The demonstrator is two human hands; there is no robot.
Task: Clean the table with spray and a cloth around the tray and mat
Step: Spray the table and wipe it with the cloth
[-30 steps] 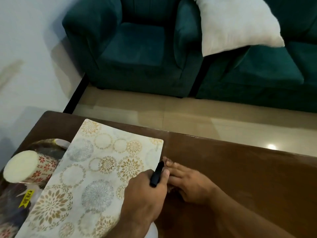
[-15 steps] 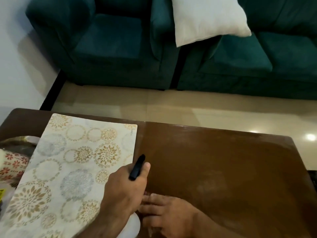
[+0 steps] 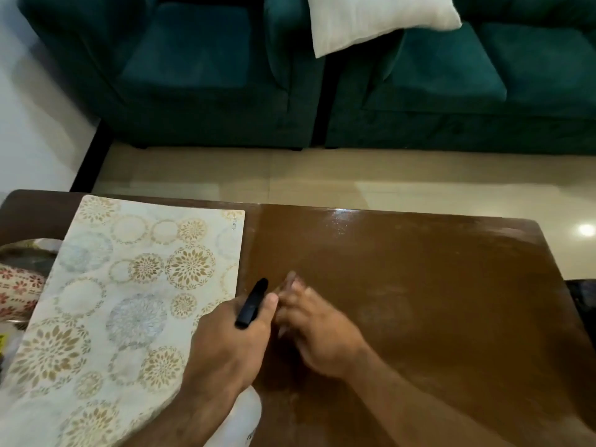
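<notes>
Head view: my left hand (image 3: 225, 343) grips a black-triggered white spray bottle (image 3: 251, 304); right hand (image 3: 317, 330), blurred and flat, rubs the brown wooden tabletop (image 3: 435, 285) just beside the floral-patterned mat (image 3: 129, 285) — no cloth visible. I'd wipe along the mat's edge — not over it.

The worktop (image 3: 435, 285) was a dark brown, glossy wooden surface with faint pale smears and a sheen near its far edge. A cream mat (image 3: 129, 301) printed with gold and grey flower circles lay flat on its left part, one short edge close to the far edge. A right hand (image 3: 317, 333) rested on the bare wood just beside the mat.
</notes>
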